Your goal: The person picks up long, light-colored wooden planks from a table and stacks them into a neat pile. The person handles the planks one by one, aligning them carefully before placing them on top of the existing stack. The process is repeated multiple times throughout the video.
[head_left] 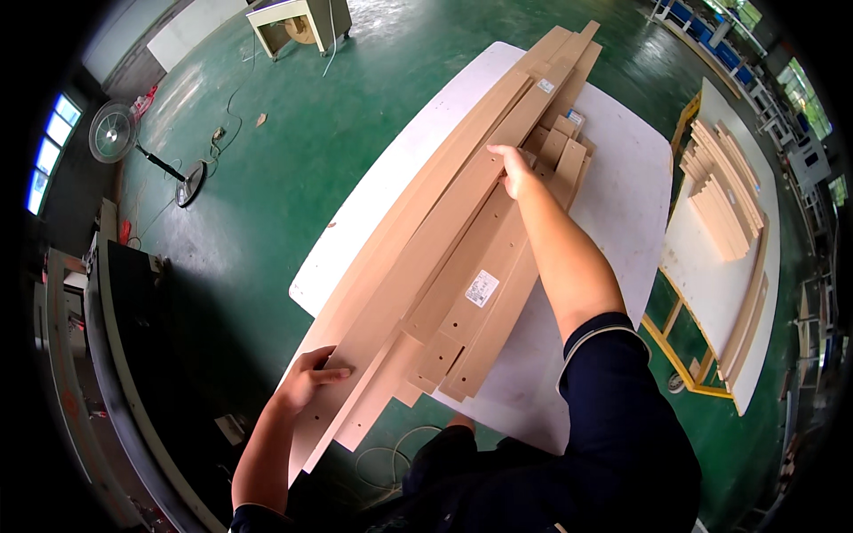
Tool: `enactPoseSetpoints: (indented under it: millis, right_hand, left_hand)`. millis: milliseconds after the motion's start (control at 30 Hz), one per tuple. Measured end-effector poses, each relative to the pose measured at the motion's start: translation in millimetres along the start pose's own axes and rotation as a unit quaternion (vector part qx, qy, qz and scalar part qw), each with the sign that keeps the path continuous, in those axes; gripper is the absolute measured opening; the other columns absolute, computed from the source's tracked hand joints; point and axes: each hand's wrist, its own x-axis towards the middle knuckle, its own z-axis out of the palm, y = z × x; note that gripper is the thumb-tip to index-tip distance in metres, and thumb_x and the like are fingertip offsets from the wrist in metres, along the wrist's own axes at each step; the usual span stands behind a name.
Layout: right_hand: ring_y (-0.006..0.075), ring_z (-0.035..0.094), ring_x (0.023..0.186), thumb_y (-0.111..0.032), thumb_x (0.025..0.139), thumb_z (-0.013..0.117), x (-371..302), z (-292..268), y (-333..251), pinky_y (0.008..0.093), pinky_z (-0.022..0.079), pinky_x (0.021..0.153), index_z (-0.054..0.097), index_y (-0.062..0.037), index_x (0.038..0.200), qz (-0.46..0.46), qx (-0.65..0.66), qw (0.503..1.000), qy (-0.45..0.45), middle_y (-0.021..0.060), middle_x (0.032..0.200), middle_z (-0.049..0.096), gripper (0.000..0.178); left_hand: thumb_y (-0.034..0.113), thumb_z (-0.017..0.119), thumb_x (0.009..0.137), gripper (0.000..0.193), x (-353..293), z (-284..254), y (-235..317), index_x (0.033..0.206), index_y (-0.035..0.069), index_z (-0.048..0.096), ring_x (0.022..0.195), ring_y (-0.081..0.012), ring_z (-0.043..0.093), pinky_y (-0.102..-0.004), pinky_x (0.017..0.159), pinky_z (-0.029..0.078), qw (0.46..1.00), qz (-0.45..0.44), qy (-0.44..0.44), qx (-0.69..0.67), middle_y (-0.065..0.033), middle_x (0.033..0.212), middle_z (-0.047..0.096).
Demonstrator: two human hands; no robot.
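A long light-brown wooden board point(422, 253) with small holes lies slantwise over a stack of similar boards. At its near end my left hand point(308, 380) is closed on it, thumb on top. Farther up, my right hand point(515, 171) grips its right edge, thumb across the upper face and fingers partly hidden beneath. Below and to the right, a drilled board point(511, 253) carries a white paper label point(482, 288). Shorter wood pieces point(569, 160) are stacked beyond my right hand. All rest on a white tabletop point(400, 124), the near ends jutting past its edge.
On the right, a white-topped cart point(702, 284) with a yellow frame bears more wood strips point(721, 218). A standing fan point(113, 131) is at the far left, cables trailing over the green floor. A dark-topped machine point(151, 355) borders my left side. A wheeled cabinet point(293, 27) stands far ahead.
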Motion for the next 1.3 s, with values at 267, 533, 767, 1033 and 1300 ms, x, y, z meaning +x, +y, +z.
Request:
enactPoseSetpoints:
  millis: [267,533,767,1033,1300]
  right_hand:
    - [0.0304,0.044,0.128,-0.014,0.080,0.065,-145.1,25.1,23.0,0.0422,0.038,0.106,0.035,0.0029,0.139,-0.103,-0.086,0.991,0.013,0.0221,0.140,0.044,0.068]
    - [0.0172,0.055,0.104,-0.016,0.088,0.067,-391.6,43.5,155.8,0.0313,0.048,0.090,0.042,-0.0014,0.126,0.009,-0.074,0.968,-0.240,0.0110,0.115,0.055,0.048]
    - [0.0254,0.046,0.126,-0.026,0.092,0.067,-350.1,85.2,160.3,0.0406,0.041,0.102,0.020,-0.0020,0.143,0.157,0.176,0.955,-0.181,0.0190,0.140,0.041,0.073]
    - [0.0255,0.046,0.125,-0.015,0.089,0.069,-342.2,104.4,180.1,0.0387,0.038,0.106,0.020,-0.0023,0.139,0.065,0.156,0.980,-0.105,0.0171,0.136,0.044,0.071]
    - [0.0270,0.050,0.119,-0.016,0.088,0.071,-330.6,112.5,186.4,0.0406,0.043,0.101,0.025,0.0004,0.135,0.044,0.146,0.985,-0.074,0.0192,0.129,0.048,0.068]
  left_hand:
    - [0.027,0.075,0.078,0.080,46.4,24.1,7.0,0.139,-0.013,0.041,0.120,-0.0290,0.057,-0.0355,0.106,0.038,1.000,0.028,0.008,0.005,-0.0268,0.134,0.053]
    - [0.029,0.076,0.077,0.053,41.4,38.3,39.9,0.114,-0.007,0.062,0.087,-0.0190,0.060,-0.0313,0.082,0.044,0.993,0.062,0.065,0.071,-0.0130,0.094,0.066]
    - [0.029,0.078,0.074,0.070,35.1,49.6,33.1,0.125,-0.013,0.056,0.093,-0.0219,0.062,-0.0317,0.084,0.047,0.997,0.070,0.002,-0.016,-0.0180,0.105,0.067]
    - [0.030,0.076,0.071,0.066,33.8,63.0,18.7,0.124,-0.007,0.061,0.095,-0.0231,0.064,-0.0320,0.086,0.048,0.994,0.102,0.036,0.000,-0.0181,0.103,0.069]
    - [0.031,0.075,0.072,0.069,58.6,55.8,4.1,0.127,-0.007,0.059,0.101,-0.0241,0.063,-0.0332,0.089,0.047,0.994,0.105,0.028,0.009,-0.0205,0.110,0.067]
